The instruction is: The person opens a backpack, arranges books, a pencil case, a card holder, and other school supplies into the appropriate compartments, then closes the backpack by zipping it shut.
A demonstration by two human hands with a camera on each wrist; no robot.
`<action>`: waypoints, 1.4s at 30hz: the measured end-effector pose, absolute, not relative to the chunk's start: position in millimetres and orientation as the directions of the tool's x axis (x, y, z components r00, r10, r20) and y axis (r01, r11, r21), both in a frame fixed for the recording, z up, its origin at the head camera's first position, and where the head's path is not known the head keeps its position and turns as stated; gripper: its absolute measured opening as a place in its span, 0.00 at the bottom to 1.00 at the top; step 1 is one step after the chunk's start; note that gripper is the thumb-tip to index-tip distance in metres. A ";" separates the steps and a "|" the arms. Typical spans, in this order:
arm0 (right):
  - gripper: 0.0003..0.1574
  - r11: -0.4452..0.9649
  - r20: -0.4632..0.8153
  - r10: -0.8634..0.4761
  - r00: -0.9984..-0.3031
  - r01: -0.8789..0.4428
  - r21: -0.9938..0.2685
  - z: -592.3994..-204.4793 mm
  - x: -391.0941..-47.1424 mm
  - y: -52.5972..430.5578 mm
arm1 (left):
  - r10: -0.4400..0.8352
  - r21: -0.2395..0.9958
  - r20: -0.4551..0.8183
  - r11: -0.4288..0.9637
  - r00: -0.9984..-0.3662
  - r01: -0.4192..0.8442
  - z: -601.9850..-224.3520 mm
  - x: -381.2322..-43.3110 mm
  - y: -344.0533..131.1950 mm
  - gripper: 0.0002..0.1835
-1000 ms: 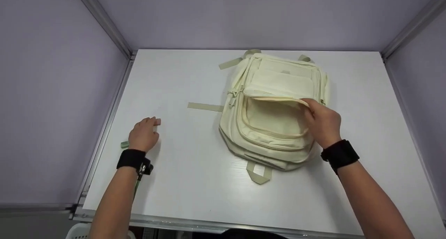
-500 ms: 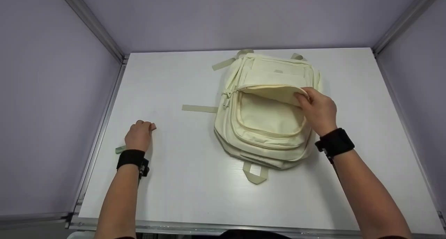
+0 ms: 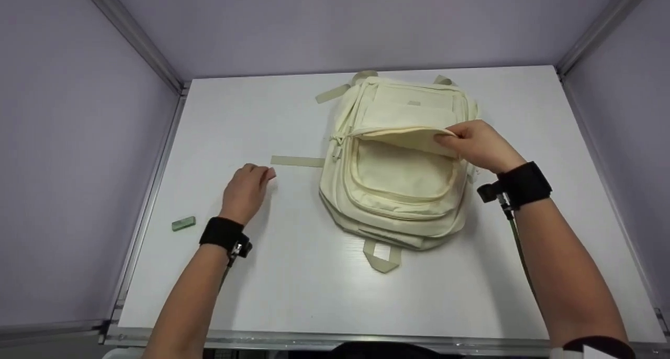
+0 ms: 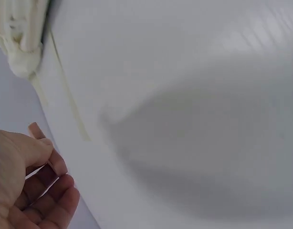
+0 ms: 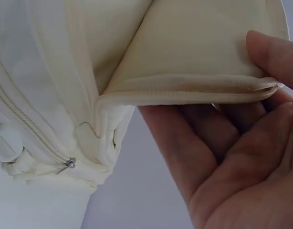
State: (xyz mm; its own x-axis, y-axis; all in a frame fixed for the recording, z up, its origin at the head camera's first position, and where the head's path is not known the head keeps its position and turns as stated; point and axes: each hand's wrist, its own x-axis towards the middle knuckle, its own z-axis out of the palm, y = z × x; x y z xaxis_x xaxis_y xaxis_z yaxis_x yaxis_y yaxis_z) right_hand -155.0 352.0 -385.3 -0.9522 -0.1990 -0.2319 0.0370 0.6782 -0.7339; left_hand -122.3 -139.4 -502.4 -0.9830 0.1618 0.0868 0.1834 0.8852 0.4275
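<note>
A cream backpack (image 3: 398,212) lies on the white table (image 3: 293,285), its front pocket gaping open. My right hand (image 3: 479,144) pinches the pocket's flap (image 5: 184,43) by its zippered edge and holds it up, thumb on the inner side and fingers beneath. To the left of the bag, my left hand (image 3: 245,189) holds a small pink block (image 3: 271,174) between thumb and fingers, above the table. A small green block (image 3: 183,223) lies on the table to the left of that hand.
Flat straps stick out from the bag, one strap (image 3: 297,161) pointing left toward my left hand and a loop (image 3: 382,262) at the bottom. Pale purple panels (image 3: 335,29) wall in the back and sides. A metal rail (image 3: 293,339) runs along the front edge.
My left hand has gone from beside the green block up and to the right, carrying the pink block. My right hand has lifted the flap, and the pocket gapes wider.
</note>
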 end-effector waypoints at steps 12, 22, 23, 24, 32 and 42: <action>0.32 0.737 -0.165 -0.211 -0.964 -0.046 -0.674 -376.2 -168.8 335.6 | 0.541 0.409 0.282 0.680 -0.793 0.609 -452.5 -120.2 -4.3 0.16; 0.26 0.737 -0.040 -0.173 -0.984 -0.102 -0.668 -375.2 -177.9 325.0 | 0.629 0.273 0.288 0.669 -0.722 0.691 -458.4 -145.1 73.8 0.14; 0.25 0.738 -0.026 -0.173 -0.985 -0.113 -0.665 -375.3 -178.3 323.9 | 0.627 0.256 0.281 0.680 -0.726 0.687 -459.2 -147.8 78.3 0.13; 0.24 0.740 -0.015 -0.175 -0.984 -0.122 -0.662 -374.8 -178.4 322.6 | 0.625 0.241 0.271 0.692 -0.732 0.680 -459.8 -150.5 82.1 0.12; 0.24 0.771 0.013 -0.215 -0.976 -0.178 -0.612 -369.2 -188.0 309.5 | 0.543 0.237 0.238 0.771 -0.805 0.591 -467.7 -166.0 89.2 0.07; 0.19 0.767 0.012 -0.242 -0.970 -0.199 -0.610 -367.8 -192.4 305.9 | 0.528 0.265 0.245 0.771 -0.813 0.580 -470.0 -167.4 79.2 0.05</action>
State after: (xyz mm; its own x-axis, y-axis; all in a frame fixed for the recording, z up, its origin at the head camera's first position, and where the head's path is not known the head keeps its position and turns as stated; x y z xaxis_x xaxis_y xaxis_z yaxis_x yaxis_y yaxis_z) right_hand -192.4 305.9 -367.8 -0.9702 -0.2421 0.0122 -0.1991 0.7670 -0.6099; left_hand -167.4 79.2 -470.0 -0.8133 0.5277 0.2452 0.5798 0.7706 0.2646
